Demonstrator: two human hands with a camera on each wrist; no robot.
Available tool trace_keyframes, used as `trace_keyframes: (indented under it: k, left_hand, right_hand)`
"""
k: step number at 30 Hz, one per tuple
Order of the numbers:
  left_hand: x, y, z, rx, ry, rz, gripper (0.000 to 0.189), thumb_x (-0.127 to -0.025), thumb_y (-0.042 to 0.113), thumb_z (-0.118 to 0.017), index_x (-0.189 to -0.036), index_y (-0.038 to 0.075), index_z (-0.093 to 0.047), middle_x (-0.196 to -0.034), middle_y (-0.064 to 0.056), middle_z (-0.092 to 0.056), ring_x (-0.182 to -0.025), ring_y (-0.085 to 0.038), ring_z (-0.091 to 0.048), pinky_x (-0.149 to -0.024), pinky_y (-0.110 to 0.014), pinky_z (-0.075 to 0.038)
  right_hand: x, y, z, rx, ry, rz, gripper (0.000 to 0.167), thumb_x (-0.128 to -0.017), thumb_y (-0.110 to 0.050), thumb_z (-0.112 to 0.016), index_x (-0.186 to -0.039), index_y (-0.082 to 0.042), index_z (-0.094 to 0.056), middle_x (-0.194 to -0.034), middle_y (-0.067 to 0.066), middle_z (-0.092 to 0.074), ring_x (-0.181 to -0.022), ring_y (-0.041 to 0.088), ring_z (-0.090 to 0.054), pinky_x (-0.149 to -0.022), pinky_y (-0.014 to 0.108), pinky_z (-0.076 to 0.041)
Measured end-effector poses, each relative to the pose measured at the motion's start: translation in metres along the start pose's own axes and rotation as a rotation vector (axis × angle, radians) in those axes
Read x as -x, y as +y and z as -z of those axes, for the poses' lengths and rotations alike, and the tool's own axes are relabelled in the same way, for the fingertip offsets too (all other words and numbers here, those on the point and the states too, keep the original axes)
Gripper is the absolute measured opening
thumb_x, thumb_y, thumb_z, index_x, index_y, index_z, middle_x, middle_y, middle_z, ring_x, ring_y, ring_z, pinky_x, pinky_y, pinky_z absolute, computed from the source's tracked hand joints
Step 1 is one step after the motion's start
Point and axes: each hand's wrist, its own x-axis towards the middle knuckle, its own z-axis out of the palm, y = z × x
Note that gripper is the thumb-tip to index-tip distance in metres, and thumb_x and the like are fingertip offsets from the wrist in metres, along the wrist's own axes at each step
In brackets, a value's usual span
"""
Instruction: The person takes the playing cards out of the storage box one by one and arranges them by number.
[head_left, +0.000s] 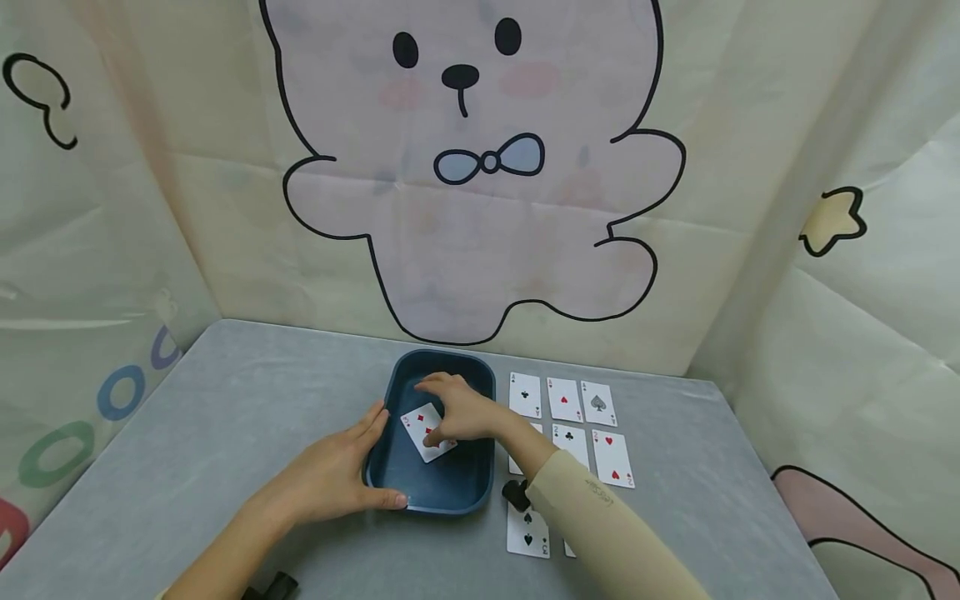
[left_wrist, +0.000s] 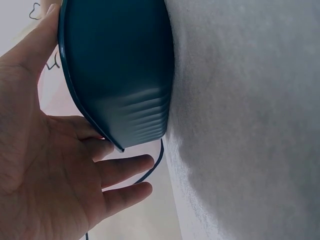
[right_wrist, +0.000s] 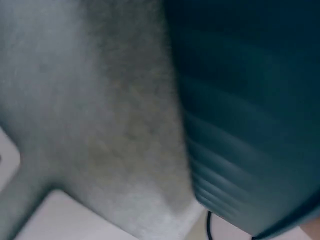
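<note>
A dark blue tray (head_left: 431,493) rests on the grey table. Inside it lies a three of diamonds (head_left: 415,428), partly covered by my right hand (head_left: 467,411). That hand reaches over the tray's right side, thumb on the card and fingers spread apart from the thumb. On the tray's left rim rests my left hand (head_left: 337,468), its thumb along the near corner and its fingers extended along the side. The left wrist view shows the left hand (left_wrist: 60,160) with some fingertips hidden behind the rim and two fingers sticking out straight.
Right of the tray, face-up cards lie in rows: an ace of clubs (head_left: 525,395), ace of hearts (head_left: 565,400) and ace of spades (head_left: 598,404); a two of clubs (head_left: 570,440) and two of hearts (head_left: 612,458); a three of spades (head_left: 528,533). My right sleeve covers others. A curtain (head_left: 480,217) stands behind.
</note>
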Motion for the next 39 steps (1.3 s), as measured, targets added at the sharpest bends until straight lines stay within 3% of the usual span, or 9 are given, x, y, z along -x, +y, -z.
trace_keyframes:
  k: [6, 13, 39]
  left_hand:
    - [0.001, 0.001, 0.0, 0.006, 0.005, -0.012, 0.127, -0.075, 0.08, -0.075, -0.164, 0.001, -0.03, -0.172, -0.015, -0.023, -0.143, -0.039, -0.049, -0.107, -0.059, -0.046]
    - [0.002, 0.001, 0.0, 0.01, 0.008, -0.019, 0.126, -0.075, 0.079, -0.076, -0.164, 0.001, -0.031, -0.172, -0.015, -0.023, -0.143, -0.039, -0.049, -0.108, -0.058, -0.046]
    - [0.002, 0.0, 0.0, 0.019, 0.007, -0.008, 0.127, -0.075, 0.08, -0.076, -0.164, 0.001, -0.03, -0.172, -0.015, -0.022, -0.143, -0.04, -0.048, -0.108, -0.059, -0.046]
  right_hand:
    - [-0.005, 0.007, -0.007, 0.089, -0.072, -0.051, 0.096, -0.075, -0.02, -0.094, -0.158, -0.013, -0.047, -0.164, 0.009, -0.04, -0.15, 0.037, -0.035, -0.12, 0.058, -0.031]
    - [-0.006, 0.006, -0.009, 0.159, -0.116, -0.058, 0.095, -0.074, -0.018, -0.096, -0.157, -0.016, -0.049, -0.162, 0.006, -0.043, -0.144, 0.03, -0.04, -0.119, 0.058, -0.032]
    - [-0.013, 0.006, -0.01, 0.269, -0.127, -0.063, 0.089, -0.072, -0.027, -0.099, -0.15, -0.025, -0.058, -0.151, 0.002, -0.052, -0.126, 0.021, -0.047, -0.112, 0.048, -0.041]
